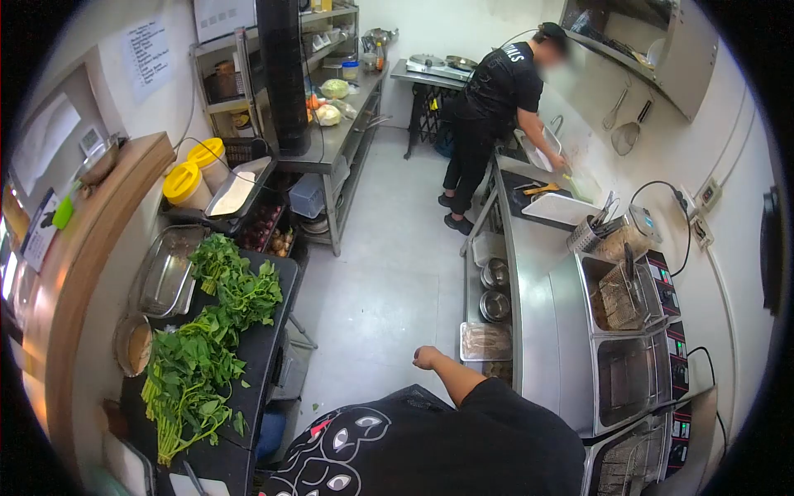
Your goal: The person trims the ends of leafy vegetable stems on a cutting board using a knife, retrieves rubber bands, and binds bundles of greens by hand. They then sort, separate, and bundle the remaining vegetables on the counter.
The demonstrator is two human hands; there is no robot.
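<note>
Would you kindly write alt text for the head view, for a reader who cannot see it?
The wearer's right hand hangs above a kitchen floor, with leafy greens heaped on a black table at left and deep fryers along the right. Farther ahead, a person in black leans over the steel counter near a faucet.

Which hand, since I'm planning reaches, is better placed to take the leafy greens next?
Probably the left hand, though out of view: the leafy greens lie on the person's left. The right hand shows over the floor, apart from them.
</note>
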